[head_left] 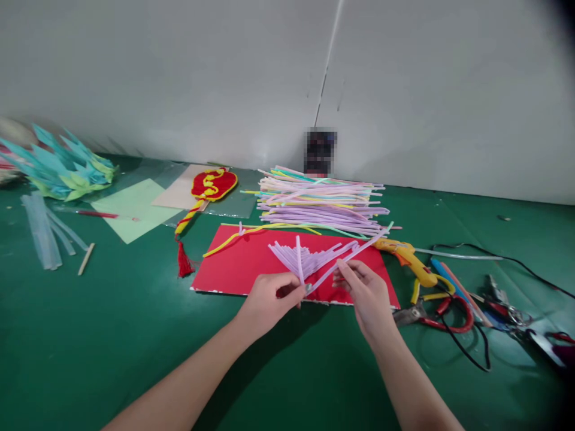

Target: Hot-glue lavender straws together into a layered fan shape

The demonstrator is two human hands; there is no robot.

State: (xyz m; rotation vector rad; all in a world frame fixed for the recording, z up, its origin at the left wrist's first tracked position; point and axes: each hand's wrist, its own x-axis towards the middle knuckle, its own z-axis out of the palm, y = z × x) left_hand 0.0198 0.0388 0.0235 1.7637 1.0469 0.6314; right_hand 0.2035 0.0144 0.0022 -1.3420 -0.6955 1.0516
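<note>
Lilac stem (321,281), bent into a V: pinched it at the fold between thumb and finger of the left hand (269,293), and grasped its longer arm between thumb and finger of the right hand (366,287). Held it over the near part of a red board (229,263), toward 6 o'clock from the board's middle, just below a nest of lilac stems (309,258) folded alike. Saw the short arm point to 12, the long one to 2.

Noted white, chipped edging on the board at 6, close by the left fingertips. Met a pile of stems (318,200) at 12, just beyond the far edge, with a yellow stem (240,234) lying partly across the board at 11. Had a glue gun (417,266) right beside the board at 3 and pliers (442,325) at 4, near the right wrist; found little room there. Found wider room from 7 to 9, over green table (135,335) as far as some clear strips (42,233). Saw a fan (215,184) at 10, well apart from the left hand.

Could not make out a block (320,149) at 12, blurred to squares. Lost the fold behind the left fingertips. Could not tell of any contact between the right hand's lower fingers and the board. Saw both forearms cut off below, and a purple thing (566,353) at 4, cut off too.
</note>
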